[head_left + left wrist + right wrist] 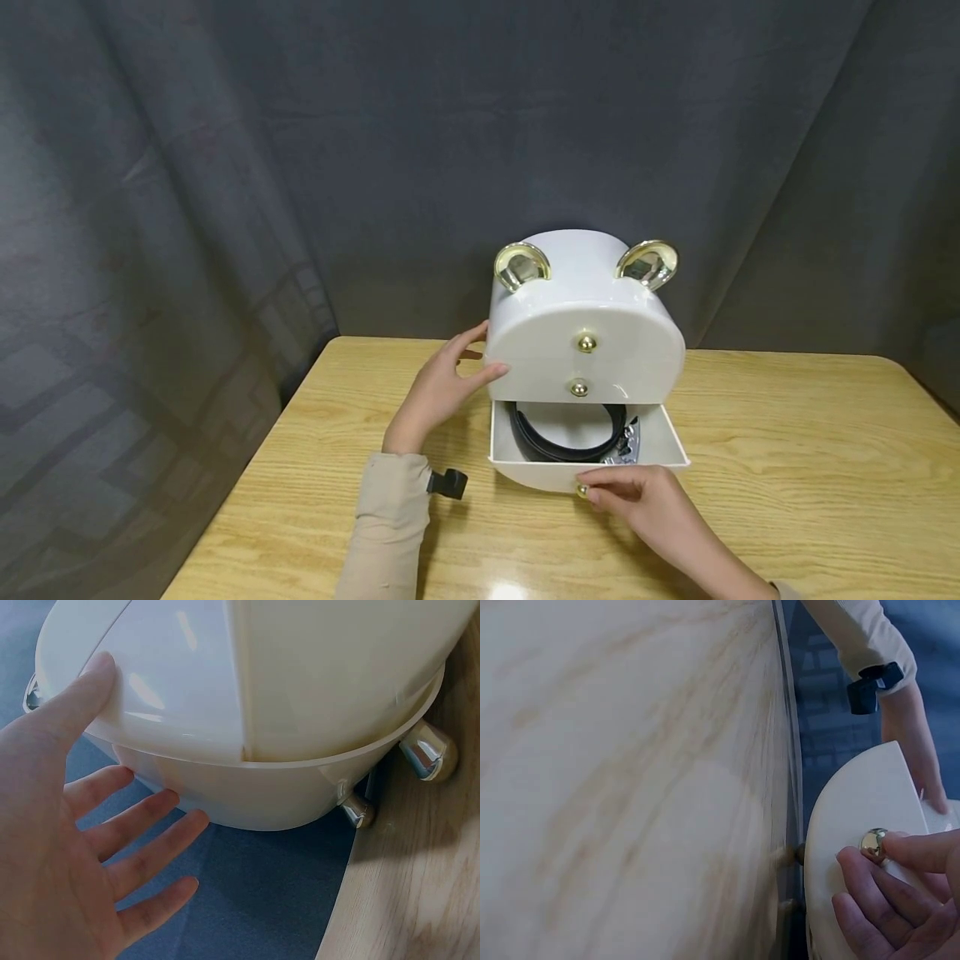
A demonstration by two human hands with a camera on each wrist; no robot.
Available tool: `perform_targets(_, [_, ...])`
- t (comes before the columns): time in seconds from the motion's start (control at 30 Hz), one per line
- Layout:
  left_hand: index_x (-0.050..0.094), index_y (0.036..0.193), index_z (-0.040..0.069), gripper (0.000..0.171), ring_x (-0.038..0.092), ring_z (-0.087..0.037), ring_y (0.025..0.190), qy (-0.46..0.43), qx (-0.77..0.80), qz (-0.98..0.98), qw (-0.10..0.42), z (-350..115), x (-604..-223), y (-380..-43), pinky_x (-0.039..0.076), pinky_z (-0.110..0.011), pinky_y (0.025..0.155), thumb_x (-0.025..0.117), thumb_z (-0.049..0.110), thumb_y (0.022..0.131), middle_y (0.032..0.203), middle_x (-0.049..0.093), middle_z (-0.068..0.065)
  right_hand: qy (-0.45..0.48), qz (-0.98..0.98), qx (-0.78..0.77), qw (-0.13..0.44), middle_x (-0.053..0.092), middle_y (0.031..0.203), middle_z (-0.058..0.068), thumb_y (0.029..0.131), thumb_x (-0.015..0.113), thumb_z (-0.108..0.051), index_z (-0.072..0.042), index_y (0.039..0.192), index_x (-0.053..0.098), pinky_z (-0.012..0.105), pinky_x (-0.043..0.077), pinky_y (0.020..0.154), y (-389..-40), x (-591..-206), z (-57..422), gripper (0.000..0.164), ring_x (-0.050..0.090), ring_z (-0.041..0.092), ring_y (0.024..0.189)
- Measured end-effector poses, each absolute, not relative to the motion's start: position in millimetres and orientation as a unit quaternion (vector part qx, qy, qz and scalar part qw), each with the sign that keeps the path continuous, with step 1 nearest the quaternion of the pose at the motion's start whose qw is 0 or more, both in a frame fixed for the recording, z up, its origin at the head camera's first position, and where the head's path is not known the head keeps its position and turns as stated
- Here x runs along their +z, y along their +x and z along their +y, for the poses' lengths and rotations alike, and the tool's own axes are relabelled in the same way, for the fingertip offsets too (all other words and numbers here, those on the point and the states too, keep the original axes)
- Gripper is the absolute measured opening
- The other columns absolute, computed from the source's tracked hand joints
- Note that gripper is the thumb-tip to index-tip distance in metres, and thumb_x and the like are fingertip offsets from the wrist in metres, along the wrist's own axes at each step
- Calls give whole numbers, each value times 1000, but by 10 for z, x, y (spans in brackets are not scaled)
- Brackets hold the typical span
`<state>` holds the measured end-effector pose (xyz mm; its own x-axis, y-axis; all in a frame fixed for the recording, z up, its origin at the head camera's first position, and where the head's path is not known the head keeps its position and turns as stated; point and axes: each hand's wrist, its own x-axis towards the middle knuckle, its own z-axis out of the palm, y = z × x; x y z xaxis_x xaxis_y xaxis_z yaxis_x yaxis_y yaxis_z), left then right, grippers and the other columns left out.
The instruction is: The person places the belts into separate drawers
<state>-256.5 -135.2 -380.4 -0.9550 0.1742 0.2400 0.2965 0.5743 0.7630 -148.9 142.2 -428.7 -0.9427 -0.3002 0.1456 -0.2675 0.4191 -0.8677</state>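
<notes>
A white storage box [585, 350] with two gold ears and gold knobs stands on the table, its bottom drawer [525, 475] pulled out toward me. Inside that drawer lie a coiled black belt [558, 450] and a shiny silver item [630, 442], too small to make out. My right hand [645, 500] pinches the drawer's gold knob [874, 844] between thumb and finger. On the box's left side my left hand [442, 383] rests with fingers spread; in the left wrist view its thumb [97, 675] touches the white shell.
The wooden table [810, 450] extends to both sides and in front of the box. Behind it hangs a dark grey curtain [420, 167]. A black strap device [448, 483] sits on my left wrist.
</notes>
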Motion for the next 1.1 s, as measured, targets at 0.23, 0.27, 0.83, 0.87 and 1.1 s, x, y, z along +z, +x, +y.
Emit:
perform_targets(0.23, [34, 137, 48, 73, 49, -6, 112, -135, -443, -884, 72, -1349, -3807, -2563, 45, -40, 87, 59, 71, 72, 129, 42, 25, -174, 847, -502, -7, 71, 94, -1, 80, 72, -16, -14, 96, 74, 21, 52, 73, -1533, -4293, 1417, 16, 66, 10, 85])
perform_targets(0.27, [34, 137, 48, 73, 49, -6, 112, -135, -443, -884, 72, -1348, -3806, -2564, 45, -40, 87, 59, 71, 72, 129, 42, 25, -173, 846, -504, -7, 71, 94, -1, 80, 72, -16, -13, 96, 74, 21, 52, 72, -1539, -4292, 1416, 16, 66, 10, 85])
perform_targets(0.83, [34, 137, 48, 73, 50, -14, 116, -136, -449, -880, 70, -1337, -3799, -2555, 45, -41, 87, 60, 71, 72, 130, 43, 24, -164, 841, -515, -7, 70, 95, 2, 80, 73, -13, -13, 96, 74, 22, 52, 70, -1668, -4288, 1408, 16, 66, 9, 79])
perform_targets(0.87, [34, 137, 48, 74, 50, -15, 116, -137, -450, -880, 69, -1337, -3798, -2553, 45, -41, 87, 60, 70, 72, 130, 43, 24, -165, 841, -516, -7, 70, 95, 2, 80, 73, -13, -13, 96, 74, 22, 52, 70, -1679, -4292, 1405, 16, 66, 9, 79])
perform_targets(1.1, [34, 140, 42, 76, 50, -17, 117, -144, -450, -879, 67, -1340, -3792, -2549, 45, -43, 88, 59, 69, 74, 133, 43, 21, -168, 832, -530, 0, 70, 95, 5, 80, 72, -10, -10, 97, 73, 22, 53, 70, -1755, -4299, 1381, 17, 68, 16, 79])
